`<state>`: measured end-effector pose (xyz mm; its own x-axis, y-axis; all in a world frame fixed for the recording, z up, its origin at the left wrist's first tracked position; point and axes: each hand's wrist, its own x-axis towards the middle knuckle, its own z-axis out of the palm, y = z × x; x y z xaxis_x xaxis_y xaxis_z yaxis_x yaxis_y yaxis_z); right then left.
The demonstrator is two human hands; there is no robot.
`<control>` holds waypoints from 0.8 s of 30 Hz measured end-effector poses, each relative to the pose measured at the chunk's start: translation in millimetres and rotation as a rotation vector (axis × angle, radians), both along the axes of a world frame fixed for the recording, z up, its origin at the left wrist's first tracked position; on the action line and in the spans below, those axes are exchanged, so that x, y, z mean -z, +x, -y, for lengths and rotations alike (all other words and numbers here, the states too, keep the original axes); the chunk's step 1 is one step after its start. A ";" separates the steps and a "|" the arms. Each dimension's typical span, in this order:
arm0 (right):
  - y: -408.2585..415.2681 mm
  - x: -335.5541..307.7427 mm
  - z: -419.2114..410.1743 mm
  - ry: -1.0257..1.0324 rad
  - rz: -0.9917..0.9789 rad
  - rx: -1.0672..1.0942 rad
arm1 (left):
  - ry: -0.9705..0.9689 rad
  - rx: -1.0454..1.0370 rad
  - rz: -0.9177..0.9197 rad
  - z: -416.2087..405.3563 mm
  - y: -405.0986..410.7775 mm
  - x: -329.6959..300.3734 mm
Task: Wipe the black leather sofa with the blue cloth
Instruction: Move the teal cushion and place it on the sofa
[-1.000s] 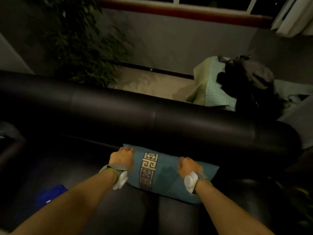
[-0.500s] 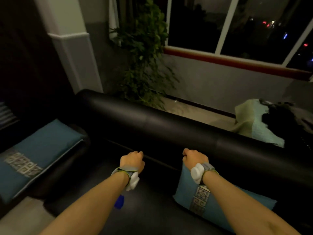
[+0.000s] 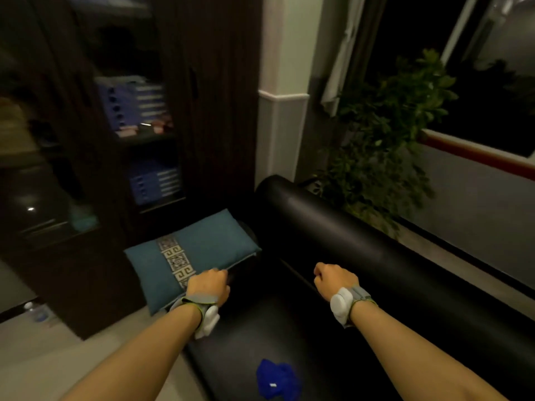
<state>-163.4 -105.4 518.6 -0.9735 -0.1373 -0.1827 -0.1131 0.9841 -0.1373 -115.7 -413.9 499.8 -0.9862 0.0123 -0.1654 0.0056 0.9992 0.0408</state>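
Both hands are curled — left hand (image 3: 209, 285) at the teal cushion's (image 3: 191, 259) edge, grip unclear; right hand (image 3: 335, 280) empty. Blue cloth (image 3: 278, 382) lies crumpled, likely soft and light; pinch a fold.

- The black leather sofa (image 3: 333, 235) runs along under the window, seat and rounded backrest both dark and glossy.
- A crumpled blue cloth (image 3: 278, 382) lies on its seat.
- A teal patterned cushion (image 3: 188, 256) rests on its armrest end.

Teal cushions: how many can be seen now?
1. The teal cushion lies at the sofa's end, under the left hand. Others may be outside the view.
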 end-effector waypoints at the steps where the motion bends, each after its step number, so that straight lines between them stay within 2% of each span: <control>1: -22.4 1.6 27.2 0.003 -0.002 -0.039 | 0.007 -0.037 -0.005 26.9 -10.1 3.5; 15: -245.5 19.0 260.5 0.053 0.100 -0.374 | 0.061 -0.285 0.094 250.8 -131.7 20.4; 24: -347.7 56.7 345.8 0.127 0.125 -0.440 | 0.088 -0.366 0.188 348.6 -220.7 55.4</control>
<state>-511.1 -451.2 461.9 -0.7976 -0.5005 -0.3366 -0.5128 0.8565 -0.0585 -336.4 -762.4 444.4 -0.8808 -0.3114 -0.3566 -0.3651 0.9263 0.0929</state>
